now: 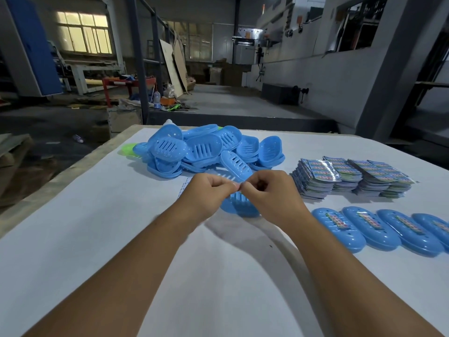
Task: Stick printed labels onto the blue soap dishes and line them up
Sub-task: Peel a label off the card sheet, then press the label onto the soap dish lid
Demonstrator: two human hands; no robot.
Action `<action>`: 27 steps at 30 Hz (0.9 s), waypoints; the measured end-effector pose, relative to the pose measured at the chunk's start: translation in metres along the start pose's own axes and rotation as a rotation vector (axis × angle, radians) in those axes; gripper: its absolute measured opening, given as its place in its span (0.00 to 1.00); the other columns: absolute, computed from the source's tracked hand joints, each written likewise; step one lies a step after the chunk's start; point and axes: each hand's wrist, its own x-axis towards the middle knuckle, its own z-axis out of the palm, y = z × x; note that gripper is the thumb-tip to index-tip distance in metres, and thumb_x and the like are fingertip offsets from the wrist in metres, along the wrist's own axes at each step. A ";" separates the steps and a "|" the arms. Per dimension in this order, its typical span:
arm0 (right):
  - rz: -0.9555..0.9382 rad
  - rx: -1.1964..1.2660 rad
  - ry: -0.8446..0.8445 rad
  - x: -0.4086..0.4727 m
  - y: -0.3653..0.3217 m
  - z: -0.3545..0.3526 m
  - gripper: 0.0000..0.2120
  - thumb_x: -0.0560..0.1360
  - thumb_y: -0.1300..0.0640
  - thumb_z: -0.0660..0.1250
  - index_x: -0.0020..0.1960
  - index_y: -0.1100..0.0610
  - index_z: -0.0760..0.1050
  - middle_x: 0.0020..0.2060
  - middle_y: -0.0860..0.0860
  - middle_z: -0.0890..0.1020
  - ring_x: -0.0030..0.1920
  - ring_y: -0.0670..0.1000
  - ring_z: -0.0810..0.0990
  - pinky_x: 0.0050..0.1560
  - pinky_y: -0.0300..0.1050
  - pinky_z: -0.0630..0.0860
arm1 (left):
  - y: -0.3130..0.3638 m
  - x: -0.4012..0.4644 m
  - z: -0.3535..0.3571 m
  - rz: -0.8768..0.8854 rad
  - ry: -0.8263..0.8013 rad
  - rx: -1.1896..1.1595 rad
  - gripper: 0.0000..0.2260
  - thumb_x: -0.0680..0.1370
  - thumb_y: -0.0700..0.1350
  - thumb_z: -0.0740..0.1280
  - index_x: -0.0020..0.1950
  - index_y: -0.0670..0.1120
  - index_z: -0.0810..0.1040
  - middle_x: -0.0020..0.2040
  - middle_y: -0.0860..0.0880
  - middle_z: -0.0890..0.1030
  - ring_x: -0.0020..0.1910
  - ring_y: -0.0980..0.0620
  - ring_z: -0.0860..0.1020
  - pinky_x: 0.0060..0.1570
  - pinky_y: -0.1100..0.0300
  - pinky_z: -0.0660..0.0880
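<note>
Two bare forearms reach forward over the white tabletop (pixel 97 239). The left hand (pixel 206 190) and the right hand (pixel 269 193) meet fingertip to fingertip, each with its grip pinched nearly closed on something small between them; what that is cannot be told, for it is too small and partly hidden. Just beneath and behind the hands lies one blue soap dish (pixel 240 206), resting on the tabletop. To the right, a row of labelled dishes (pixel 379 229) lies side by side, each touching its neighbour, each with a printed label on top. Farther back on the right stand stacks of printed labels (pixel 349 177), packed close together. Behind the hands, a loose pile of blue dishes (pixel 206 149) is heaped at the far part of the tabletop, with a green piece (pixel 127 149) at its left edge.
</note>
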 end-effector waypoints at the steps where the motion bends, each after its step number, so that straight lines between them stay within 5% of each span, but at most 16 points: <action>1: -0.004 0.001 -0.005 0.000 0.000 0.000 0.11 0.70 0.49 0.71 0.31 0.52 0.77 0.24 0.42 0.76 0.26 0.42 0.70 0.29 0.34 0.66 | 0.000 0.000 0.000 -0.003 0.002 -0.001 0.07 0.76 0.50 0.73 0.40 0.52 0.87 0.30 0.61 0.80 0.31 0.69 0.75 0.44 0.62 0.69; 9: -0.116 -0.051 -0.127 -0.001 0.000 0.000 0.07 0.79 0.48 0.69 0.51 0.47 0.86 0.27 0.31 0.77 0.27 0.39 0.74 0.28 0.27 0.66 | -0.001 0.008 -0.003 -0.011 0.117 0.048 0.07 0.77 0.51 0.72 0.43 0.49 0.86 0.26 0.63 0.78 0.26 0.68 0.74 0.33 0.68 0.69; 12: -0.022 -0.105 -0.025 0.004 0.003 -0.002 0.08 0.78 0.47 0.69 0.45 0.45 0.86 0.30 0.36 0.81 0.31 0.42 0.76 0.30 0.33 0.66 | -0.003 0.008 -0.003 -0.001 0.121 0.031 0.06 0.76 0.51 0.73 0.43 0.50 0.86 0.24 0.63 0.76 0.23 0.67 0.73 0.24 0.75 0.65; 17: 0.180 -0.025 -0.019 0.009 0.011 -0.008 0.15 0.74 0.46 0.73 0.32 0.52 0.81 0.23 0.43 0.76 0.24 0.43 0.70 0.25 0.32 0.65 | -0.005 0.009 0.000 -0.016 0.104 0.024 0.06 0.77 0.50 0.72 0.44 0.49 0.86 0.24 0.61 0.77 0.25 0.66 0.73 0.28 0.74 0.67; 20: 0.219 0.028 -0.022 0.011 0.011 -0.008 0.17 0.73 0.48 0.71 0.35 0.62 0.79 0.24 0.48 0.71 0.26 0.45 0.65 0.28 0.38 0.64 | -0.004 0.010 0.002 -0.040 0.120 0.052 0.08 0.77 0.52 0.72 0.43 0.49 0.86 0.27 0.59 0.80 0.29 0.63 0.76 0.34 0.65 0.73; 23: 0.266 0.061 0.010 0.012 0.014 -0.008 0.18 0.71 0.48 0.71 0.38 0.66 0.79 0.26 0.50 0.71 0.27 0.46 0.66 0.30 0.39 0.65 | -0.005 0.014 0.006 -0.066 0.147 0.063 0.12 0.75 0.54 0.73 0.43 0.46 0.86 0.41 0.47 0.86 0.41 0.49 0.83 0.48 0.52 0.79; 27: 0.292 0.041 -0.027 0.012 0.022 -0.006 0.17 0.71 0.46 0.76 0.34 0.60 0.82 0.22 0.46 0.71 0.24 0.44 0.64 0.25 0.36 0.64 | -0.011 0.021 0.016 -0.084 0.166 0.174 0.11 0.74 0.51 0.73 0.40 0.43 0.84 0.32 0.45 0.82 0.31 0.52 0.74 0.36 0.59 0.71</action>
